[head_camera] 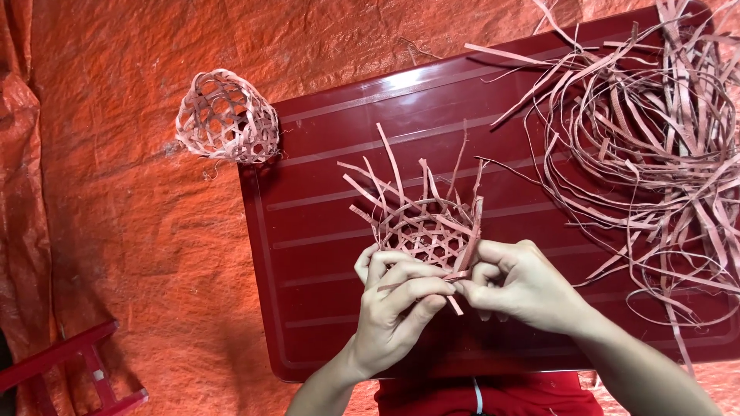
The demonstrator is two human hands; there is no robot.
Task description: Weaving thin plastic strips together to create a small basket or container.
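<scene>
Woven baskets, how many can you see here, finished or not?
2. A finished woven basket lies on the orange tarp beside the red table's corner. An unfinished basket sits between the left hand and right hand.

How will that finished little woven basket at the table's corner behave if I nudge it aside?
The finished woven basket is an open lattice of thin strips, so it is probably very light and would slide or tumble easily. It lies on its side with a rounded body, so it may roll. The thin weave looks likely to flex if squeezed.
</scene>
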